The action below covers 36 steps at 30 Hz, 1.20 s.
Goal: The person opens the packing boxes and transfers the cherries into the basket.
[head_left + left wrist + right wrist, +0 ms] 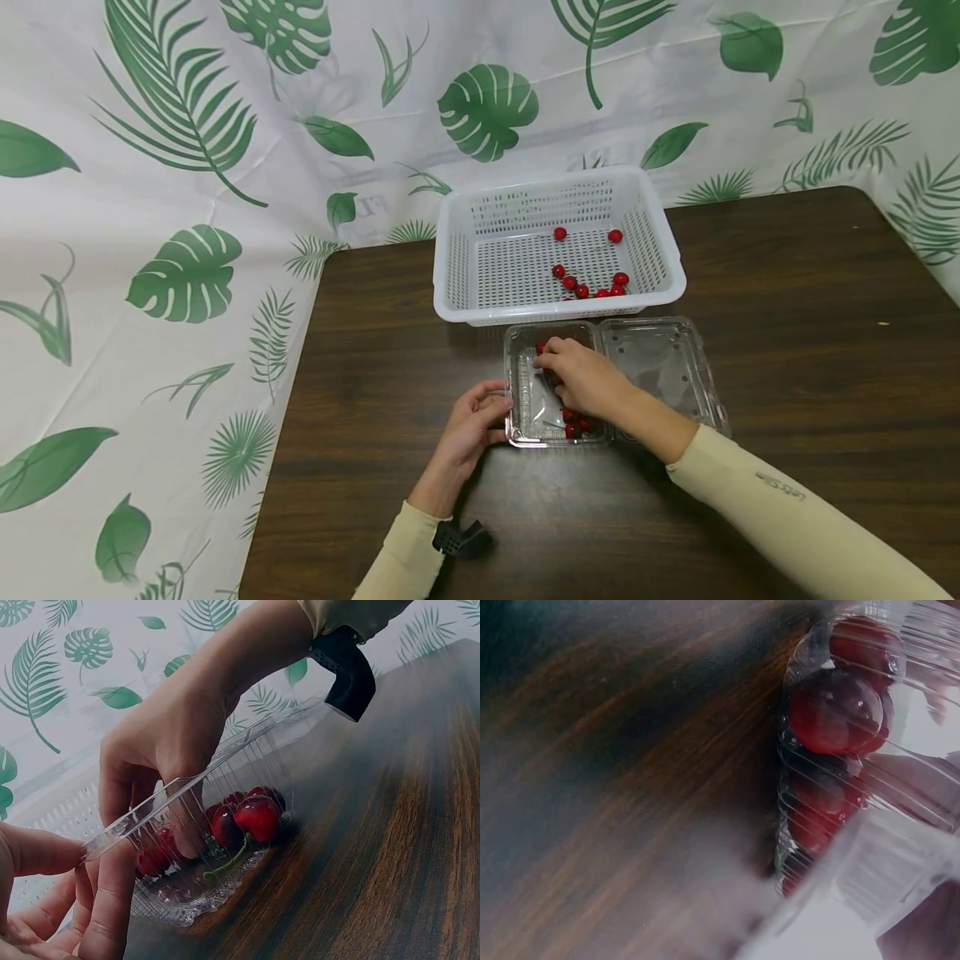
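- Working, by the look of it, at setting out cherries (572,431) inside the clear box (540,412), at the centre of the frame; hard to tell whether filling or emptying.
- Pinching the box's left rim between thumb and fingers of the left hand (472,421), probably to steady it.
- Reaching down among the cherries with bent fingers of the right hand (585,379); unable to tell whether gripping one.
- Likely calling next for a clean release or a careful lift past the rim, without snagging a stem (234,864).
- Clustered along the box's right side, partly hidden by the right hand.
- Folded open to the right: the lid (652,358).
- Set at upper centre on the table (360,417): a white basket (510,271), with more cherries mostly toward its lower right.
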Each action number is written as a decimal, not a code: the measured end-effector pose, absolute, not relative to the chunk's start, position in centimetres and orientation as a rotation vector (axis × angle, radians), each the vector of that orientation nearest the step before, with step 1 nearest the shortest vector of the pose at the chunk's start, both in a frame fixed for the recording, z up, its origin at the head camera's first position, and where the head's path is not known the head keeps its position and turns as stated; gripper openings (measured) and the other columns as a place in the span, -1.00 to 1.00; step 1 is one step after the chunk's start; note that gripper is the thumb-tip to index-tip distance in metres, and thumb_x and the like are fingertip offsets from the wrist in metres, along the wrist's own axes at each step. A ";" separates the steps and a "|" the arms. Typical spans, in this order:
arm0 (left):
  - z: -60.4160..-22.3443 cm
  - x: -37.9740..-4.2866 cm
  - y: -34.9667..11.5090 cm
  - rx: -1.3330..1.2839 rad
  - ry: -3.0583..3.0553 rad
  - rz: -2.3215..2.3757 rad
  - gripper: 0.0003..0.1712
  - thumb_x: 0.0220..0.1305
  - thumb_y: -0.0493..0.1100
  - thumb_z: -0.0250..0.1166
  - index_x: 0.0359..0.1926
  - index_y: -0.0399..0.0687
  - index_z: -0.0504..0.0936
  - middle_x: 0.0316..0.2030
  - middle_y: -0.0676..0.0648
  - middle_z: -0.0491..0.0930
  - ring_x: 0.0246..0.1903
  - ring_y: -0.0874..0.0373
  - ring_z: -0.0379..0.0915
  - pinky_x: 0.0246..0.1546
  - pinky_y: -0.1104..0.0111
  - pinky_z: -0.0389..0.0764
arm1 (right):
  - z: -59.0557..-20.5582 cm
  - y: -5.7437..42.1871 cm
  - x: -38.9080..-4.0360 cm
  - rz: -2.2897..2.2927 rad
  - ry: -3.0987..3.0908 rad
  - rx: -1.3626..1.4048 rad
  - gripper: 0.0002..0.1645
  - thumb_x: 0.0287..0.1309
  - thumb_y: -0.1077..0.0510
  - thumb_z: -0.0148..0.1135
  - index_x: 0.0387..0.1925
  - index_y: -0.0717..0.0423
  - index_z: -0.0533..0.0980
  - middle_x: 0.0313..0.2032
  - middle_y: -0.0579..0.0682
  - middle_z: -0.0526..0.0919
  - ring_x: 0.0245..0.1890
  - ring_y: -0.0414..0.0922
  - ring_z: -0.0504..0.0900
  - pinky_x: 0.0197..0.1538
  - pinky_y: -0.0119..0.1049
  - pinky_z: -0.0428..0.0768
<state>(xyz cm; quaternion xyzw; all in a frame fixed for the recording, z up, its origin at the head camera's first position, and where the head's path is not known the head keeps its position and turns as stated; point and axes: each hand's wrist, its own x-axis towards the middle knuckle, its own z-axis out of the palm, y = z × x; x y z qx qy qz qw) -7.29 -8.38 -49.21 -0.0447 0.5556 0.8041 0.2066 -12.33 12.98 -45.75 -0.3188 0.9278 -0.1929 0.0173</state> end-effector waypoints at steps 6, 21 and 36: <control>-49.1 -7.5 -8.2 -0.226 1.551 2.201 -0.58 0.29 -0.39 0.20 0.15 -0.40 0.40 -0.29 -0.11 0.58 -0.34 0.12 0.55 -0.54 0.38 0.64 | -45.8 12.8 -12.2 -0.543 2.825 -0.988 -0.54 -0.12 0.41 0.43 -0.07 0.15 0.64 -0.18 0.00 0.54 -0.15 -0.01 0.57 -0.13 -0.10 0.63; -49.0 -7.4 -8.2 -0.220 1.539 2.209 -0.59 0.26 -0.36 0.25 0.12 -0.35 0.43 -0.27 -0.12 0.59 -0.33 0.12 0.55 -0.51 0.37 0.65 | -44.8 12.7 -11.8 -0.922 2.678 -1.002 -0.56 -0.09 0.37 0.50 -0.07 0.17 0.65 -0.14 -0.04 0.59 -0.16 -0.08 0.60 -0.12 -0.17 0.64; -49.1 -7.5 -8.2 -0.219 1.561 2.210 -0.62 0.28 -0.37 0.22 0.10 -0.36 0.42 -0.33 -0.08 0.56 -0.38 0.16 0.53 -0.54 0.41 0.64 | -41.2 12.7 -10.9 -1.224 2.630 -1.130 -0.57 -0.11 0.41 0.51 -0.11 0.15 0.66 -0.08 -0.04 0.60 -0.12 -0.11 0.62 -0.20 -0.37 0.67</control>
